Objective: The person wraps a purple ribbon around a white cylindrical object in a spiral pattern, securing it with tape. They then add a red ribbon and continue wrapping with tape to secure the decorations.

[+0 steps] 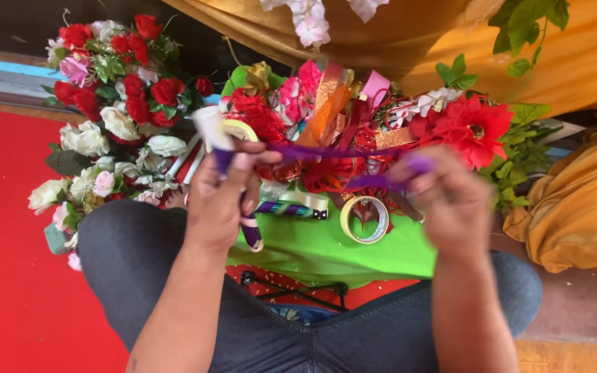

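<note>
My left hand (pixel 224 195) grips a white stick (pixel 210 127) partly wound with purple ribbon. A strand of that purple ribbon (pixel 326 150) runs taut from the stick across to my right hand (pixel 450 200), which pinches the ribbon's loose end between thumb and fingers. Both hands hover above my lap, over a green sheet (pixel 326 252). A roll of clear tape (pixel 365 220) lies on the sheet just below the ribbon, between the hands. The stick's lower wrapped end (pixel 251 235) pokes out under my left palm.
A bunch of red, white and pink artificial flowers (pixel 115 103) lies at left on the red floor (pixel 8 276). Behind the hands is a heap of ribbons (pixel 333 103), a big red flower (pixel 475 128) with green leaves, and mustard cloth (pixel 582 207) at right.
</note>
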